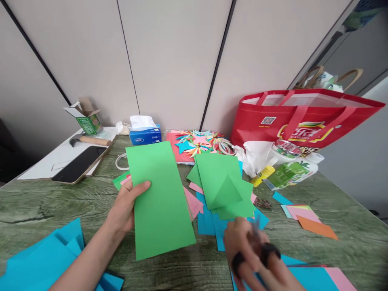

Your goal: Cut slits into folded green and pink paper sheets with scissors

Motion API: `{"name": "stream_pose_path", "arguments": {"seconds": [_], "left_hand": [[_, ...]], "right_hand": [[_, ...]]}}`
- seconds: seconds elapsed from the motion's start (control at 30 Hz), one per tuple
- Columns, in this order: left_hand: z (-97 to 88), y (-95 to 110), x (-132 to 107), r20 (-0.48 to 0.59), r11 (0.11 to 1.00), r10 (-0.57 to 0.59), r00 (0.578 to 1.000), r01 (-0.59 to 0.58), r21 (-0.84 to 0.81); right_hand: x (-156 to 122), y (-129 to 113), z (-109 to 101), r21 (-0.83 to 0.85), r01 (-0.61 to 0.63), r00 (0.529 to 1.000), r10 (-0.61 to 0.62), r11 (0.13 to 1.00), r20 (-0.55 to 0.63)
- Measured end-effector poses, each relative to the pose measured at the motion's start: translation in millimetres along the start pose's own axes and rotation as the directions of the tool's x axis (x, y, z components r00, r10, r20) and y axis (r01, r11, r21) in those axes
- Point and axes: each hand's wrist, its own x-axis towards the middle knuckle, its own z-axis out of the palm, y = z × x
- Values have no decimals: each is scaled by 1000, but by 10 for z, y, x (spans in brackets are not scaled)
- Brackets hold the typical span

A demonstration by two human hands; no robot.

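Observation:
My left hand (pixel 123 208) grips a green paper sheet (pixel 160 202) by its left edge, thumb on the front. The sheet is held up over the table, tilted a little. My right hand (pixel 242 242) is closed on scissors (pixel 268 252); their black finger loops show, while the blades are smeared by motion. Just beyond that hand lies a pile of green paper pieces (pixel 216 171), a green triangle (pixel 228 192) among them. Blue paper (pixel 206 218) and pink scraps stick out beneath the pile. More blue sheets (pixel 312 279) lie under and beside my right forearm.
Blue paper (pixel 39 258) is stacked at the front left. A phone (pixel 80 165) and a hammer (pixel 91 140) lie at the left. Behind are a tissue box (pixel 145 135) and paper stars (pixel 183 146). A glue stick (pixel 263 176) and red bag (pixel 273 117) stand right.

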Motion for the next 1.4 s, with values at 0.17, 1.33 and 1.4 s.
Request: {"name": "stream_pose_path", "arguments": {"seconds": [0.17, 1.33, 1.4], "left_hand": [[-11, -80, -89, 216, 984, -133, 967, 156, -91], [-68, -234, 166, 87, 938, 55, 995, -82, 338], [-65, -228, 169, 68, 941, 84, 994, -101, 324]], "right_hand": [[230, 40, 59, 224, -40, 998, 48, 974, -30], [223, -75, 177, -193, 205, 952, -241, 960, -189], [160, -35, 262, -21, 1, 984, 3, 1000, 181]]}}
